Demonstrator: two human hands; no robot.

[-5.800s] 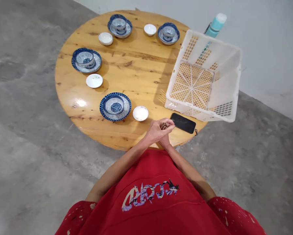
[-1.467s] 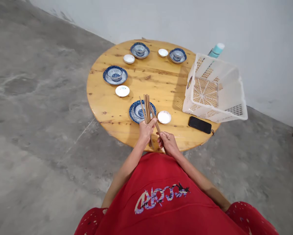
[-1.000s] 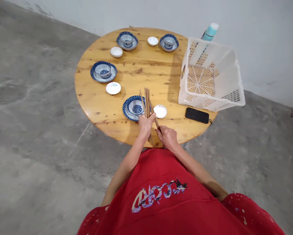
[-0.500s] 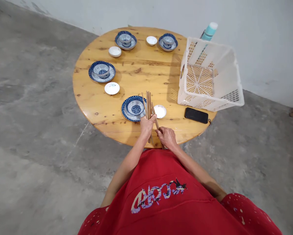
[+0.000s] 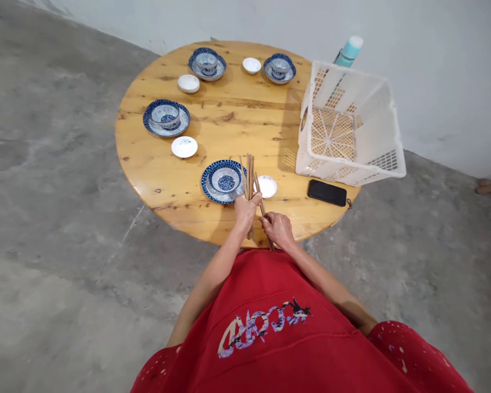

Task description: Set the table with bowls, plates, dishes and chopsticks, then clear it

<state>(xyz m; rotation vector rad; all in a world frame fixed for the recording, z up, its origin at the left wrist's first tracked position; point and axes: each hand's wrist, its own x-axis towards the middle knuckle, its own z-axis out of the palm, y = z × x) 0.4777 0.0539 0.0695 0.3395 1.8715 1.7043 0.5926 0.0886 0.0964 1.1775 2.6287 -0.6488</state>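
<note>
A white basket [image 5: 376, 109] is set on a round wooden desk [image 5: 229, 123]. A black phone [image 5: 327, 192] is laid just nearside of the basket, and a teal bottle [image 5: 349, 51] is seen behind it. Four blue bowls [image 5: 166, 113] on plates [image 5: 147, 121] and four white dishes [image 5: 184, 147] are spread left of the basket.

The chopsticks [image 5: 249, 173], bunched beside the phone [image 5: 327, 192] earlier, now fan upward, the right hand [image 5: 278, 230] holding one apart.

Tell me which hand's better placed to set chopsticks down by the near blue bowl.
Right, likely. The right hand pinches one or two chopsticks angled out of the bundle; the left hand grips the rest upright beside the blue bowl.
</note>
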